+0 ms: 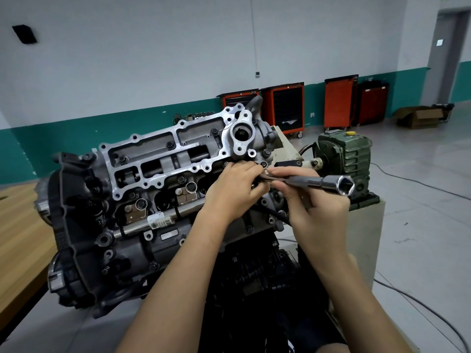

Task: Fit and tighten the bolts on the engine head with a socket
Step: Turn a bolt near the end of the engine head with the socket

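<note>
The engine head (163,159) is a silver cast frame with several dark bolts seated in it, mounted on a dark engine block. My right hand (313,210) grips a long steel socket wrench (328,186) by its shaft; the hexagonal socket end points right, toward the camera. My left hand (234,189) rests on the head's right end, and its fingers pinch the thin front end of the tool near a bolt hole. What lies under the fingertips is hidden.
A green gearbox (349,159) stands right of the engine on a pale stand. A wooden bench (20,238) lies at the left. Orange tool carts (285,108) line the far wall. Cables (420,304) run across the grey floor on the right.
</note>
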